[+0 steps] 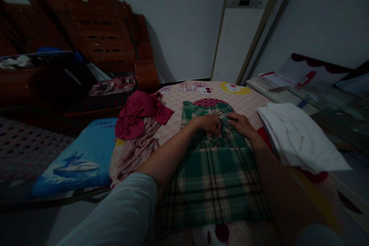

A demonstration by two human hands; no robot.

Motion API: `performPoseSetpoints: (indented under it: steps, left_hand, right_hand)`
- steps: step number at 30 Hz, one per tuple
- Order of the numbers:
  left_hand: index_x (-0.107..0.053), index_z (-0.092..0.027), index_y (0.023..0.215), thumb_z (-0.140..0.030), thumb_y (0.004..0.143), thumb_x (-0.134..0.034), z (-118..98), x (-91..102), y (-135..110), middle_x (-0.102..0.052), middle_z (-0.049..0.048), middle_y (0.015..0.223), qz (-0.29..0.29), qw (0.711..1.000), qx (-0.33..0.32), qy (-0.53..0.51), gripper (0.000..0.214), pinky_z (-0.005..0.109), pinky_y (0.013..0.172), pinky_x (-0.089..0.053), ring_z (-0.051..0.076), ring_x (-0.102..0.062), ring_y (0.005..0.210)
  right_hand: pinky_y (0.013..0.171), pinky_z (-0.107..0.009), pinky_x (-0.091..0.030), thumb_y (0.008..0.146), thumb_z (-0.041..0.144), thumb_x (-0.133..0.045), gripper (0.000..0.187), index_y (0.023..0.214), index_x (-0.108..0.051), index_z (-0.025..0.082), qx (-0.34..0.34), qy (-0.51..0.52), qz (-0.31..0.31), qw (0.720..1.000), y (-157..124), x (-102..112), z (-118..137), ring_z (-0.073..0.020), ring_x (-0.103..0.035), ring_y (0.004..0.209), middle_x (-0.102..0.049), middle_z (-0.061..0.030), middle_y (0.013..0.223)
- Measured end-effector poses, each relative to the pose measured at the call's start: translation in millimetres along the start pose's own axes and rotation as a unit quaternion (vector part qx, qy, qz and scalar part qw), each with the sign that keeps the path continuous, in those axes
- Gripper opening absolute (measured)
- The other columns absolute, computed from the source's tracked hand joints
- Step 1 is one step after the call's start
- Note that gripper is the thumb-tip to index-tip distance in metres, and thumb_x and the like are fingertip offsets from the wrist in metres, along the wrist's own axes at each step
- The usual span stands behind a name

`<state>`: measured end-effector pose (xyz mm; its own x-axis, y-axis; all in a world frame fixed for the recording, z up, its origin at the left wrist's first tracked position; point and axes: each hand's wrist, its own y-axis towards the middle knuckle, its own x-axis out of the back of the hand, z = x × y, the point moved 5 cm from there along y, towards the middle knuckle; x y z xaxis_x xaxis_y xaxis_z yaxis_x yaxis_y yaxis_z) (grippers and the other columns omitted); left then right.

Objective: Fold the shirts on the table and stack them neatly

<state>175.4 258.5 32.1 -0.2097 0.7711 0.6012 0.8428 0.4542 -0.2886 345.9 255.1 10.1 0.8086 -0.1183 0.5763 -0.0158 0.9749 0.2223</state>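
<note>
A green plaid garment (211, 177) lies spread over the pink patterned cloth in front of me, its fabric gathered near the upper part. My left hand (211, 125) is closed, with its curled fingers on a bunch of the gathered fabric. Just to the right, my right hand (240, 123) rests on the same garment with its fingers stretched out and apart. The two hands are close together but do not touch. What exactly lies under the left fingers is partly hidden.
Left of the garment lie a crimson cloth (141, 113), a dusty-pink crumpled cloth (138, 148) and a blue cushion (79, 157). Folded white clothes (296, 134) lie at right, beside a glass-topped table (331, 109). A wooden chair (98, 30) stands behind on the left.
</note>
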Motion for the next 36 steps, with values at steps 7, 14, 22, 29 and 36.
performPoseSetpoints:
  steps: [7, 14, 22, 29, 36]
  left_hand:
    - [-0.066, -0.015, 0.051, -0.006, 0.058, -0.071, -13.5, 1.6, -12.7, -0.059, -0.0004, 0.045, 0.023, 0.999, 0.028, -0.009, 0.012, 0.019, 0.043, -0.039, 0.01, -0.052, 0.04]
    - [-0.064, -0.014, 0.045, -0.008, 0.06, -0.073, -4.8, -2.8, -15.9, -0.057, 0.0013, 0.041, 0.106, 0.992, 0.072, 0.007, 0.018, 0.017, 0.035, -0.032, 0.01, -0.05, 0.036]
    - [-0.069, -0.012, 0.077, -0.026, 0.079, -0.072, -68.7, 86.0, -110.0, -0.062, -0.0023, 0.059, -0.288, 0.931, -0.163, -0.156, 0.014, 0.013, 0.047, -0.043, 0.005, -0.057, 0.047]
    - [-0.068, -0.016, 0.079, -0.021, 0.088, -0.059, -122.5, 106.2, -200.3, -0.061, -0.005, 0.061, -0.48, 0.789, -0.345, -0.168, 0.013, 0.015, 0.04, -0.039, 0.004, -0.052, 0.043]
    - [-0.071, -0.018, 0.086, -0.027, 0.078, -0.071, -65.4, 20.6, -130.5, -0.07, 0.0021, 0.08, -0.166, 0.967, -0.055, 0.185, 0.013, 0.022, 0.067, -0.045, 0.015, -0.064, 0.074]
  right_hand:
    - [0.114, -0.053, -0.033, 0.066, 0.016, -0.074, 0.027, 0.091, -0.078, 0.025, 0.018, -0.008, -0.001, 1.0, 0.0, -0.3, -2.6, -0.0292, -0.058, 0.123, -0.072, -0.0045, 0.116]
    - [0.113, -0.052, -0.035, 0.062, 0.014, -0.076, 0.027, 0.087, -0.078, 0.023, 0.018, -0.042, 0.0, 0.999, -0.8, -3.2, -1.6, -0.0299, -0.059, 0.121, -0.07, -0.006, 0.122]
    - [0.103, -0.051, -0.045, 0.068, 0.019, -0.073, 0.018, 0.085, -0.078, 0.022, -0.053, 0.041, 0.008, 0.998, -0.8, 29.8, 7.9, -0.0281, -0.068, 0.099, -0.077, -0.0046, 0.093]
    - [0.092, -0.041, -0.05, 0.064, 0.02, -0.079, 0.018, 0.082, -0.078, 0.02, -0.033, 0.089, -0.026, 0.995, -16.0, 85.4, 73.7, -0.0254, -0.066, 0.09, -0.075, -0.006, 0.087]
    - [0.065, -0.028, -0.045, 0.071, 0.022, -0.068, 0.006, 0.071, -0.073, 0.02, 0.037, -0.173, 0.287, 0.942, -72.4, 6.3, 94.7, -0.0176, -0.062, 0.066, -0.069, -0.0002, 0.068]
